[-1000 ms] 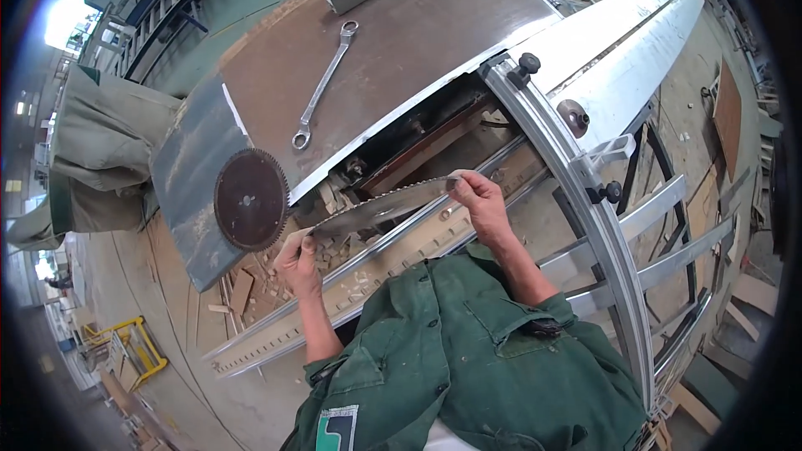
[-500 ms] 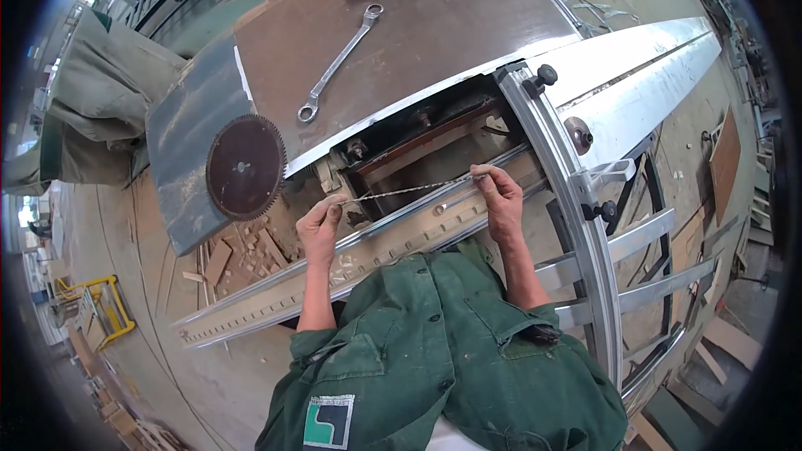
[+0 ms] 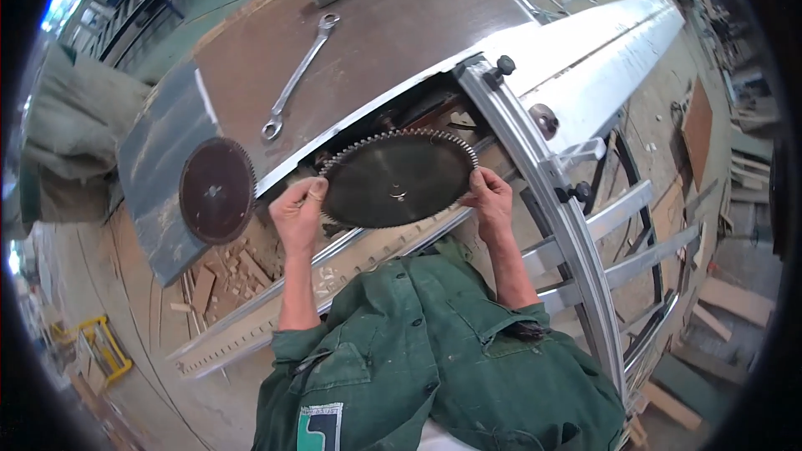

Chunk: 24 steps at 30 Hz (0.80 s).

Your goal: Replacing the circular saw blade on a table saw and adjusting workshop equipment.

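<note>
A dark circular saw blade (image 3: 368,188) with a toothed rim is held between my two hands, its flat face turned up toward me. My left hand (image 3: 301,210) pinches its left edge. The right edge is gripped by my right hand (image 3: 489,199), thumb and fingers closed on the teeth. Beneath the blade lies the open slot (image 3: 434,90) of the saw table, partly hidden by it. A second, brownish saw blade (image 3: 217,192) rests flat on the table's grey left section. A double-ended ring wrench (image 3: 299,75) lies on the brown tabletop (image 3: 384,33).
An aluminium fence rail (image 3: 543,175) with black knobs crosses on the right. A round flange (image 3: 543,120) sits on the shiny sliding table (image 3: 593,50). Wood offcuts (image 3: 251,271) litter the floor at left. A grey-green cloth (image 3: 75,125) hangs at far left.
The blade, seen edge-on before, has been tilted so its broad face shows. Both hands still grip its edges. The whole view has shifted slightly, moving the table leftward.
</note>
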Each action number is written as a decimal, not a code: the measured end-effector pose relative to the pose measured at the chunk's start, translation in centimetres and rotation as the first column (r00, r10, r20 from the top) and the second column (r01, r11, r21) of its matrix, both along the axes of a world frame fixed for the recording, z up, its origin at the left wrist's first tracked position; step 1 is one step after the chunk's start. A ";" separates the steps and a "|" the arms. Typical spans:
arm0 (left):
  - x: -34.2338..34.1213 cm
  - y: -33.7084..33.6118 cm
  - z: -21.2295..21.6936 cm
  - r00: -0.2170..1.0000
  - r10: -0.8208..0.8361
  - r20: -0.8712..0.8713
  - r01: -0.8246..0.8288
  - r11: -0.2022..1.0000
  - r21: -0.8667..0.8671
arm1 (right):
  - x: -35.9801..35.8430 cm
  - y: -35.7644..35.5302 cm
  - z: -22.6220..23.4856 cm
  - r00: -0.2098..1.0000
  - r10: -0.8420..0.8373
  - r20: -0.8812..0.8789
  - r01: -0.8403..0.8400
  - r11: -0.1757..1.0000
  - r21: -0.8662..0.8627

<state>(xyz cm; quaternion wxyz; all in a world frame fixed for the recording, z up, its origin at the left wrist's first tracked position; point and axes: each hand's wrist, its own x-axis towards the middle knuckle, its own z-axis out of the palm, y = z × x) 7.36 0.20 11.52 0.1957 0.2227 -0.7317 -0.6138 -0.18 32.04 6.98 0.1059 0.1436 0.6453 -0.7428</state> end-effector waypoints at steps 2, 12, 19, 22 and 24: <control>-2.2 0.8 3.4 0.997 -0.080 -0.022 0.077 0.993 -0.091 | 0.6 0.4 0.9 0.996 -0.063 0.056 0.067 0.995 -0.071; -10.2 7.3 9.4 0.889 -0.442 -0.121 0.432 0.897 -0.096 | 5.2 5.9 4.3 0.921 -0.386 0.043 0.387 0.904 -0.183; -12.4 13.8 11.5 0.778 -0.617 -0.117 0.615 0.786 -0.061 | 9.6 9.6 7.3 0.821 -0.571 -0.009 0.569 0.819 -0.071; -12.7 15.7 12.5 0.749 -0.654 -0.105 0.652 0.756 -0.056 | 11.3 10.6 8.3 0.786 -0.614 -0.074 0.612 0.790 -0.044; -13.2 16.2 12.2 0.725 -0.683 -0.087 0.684 0.729 -0.021 | 12.1 10.9 9.4 0.770 -0.629 -0.109 0.629 0.776 -0.035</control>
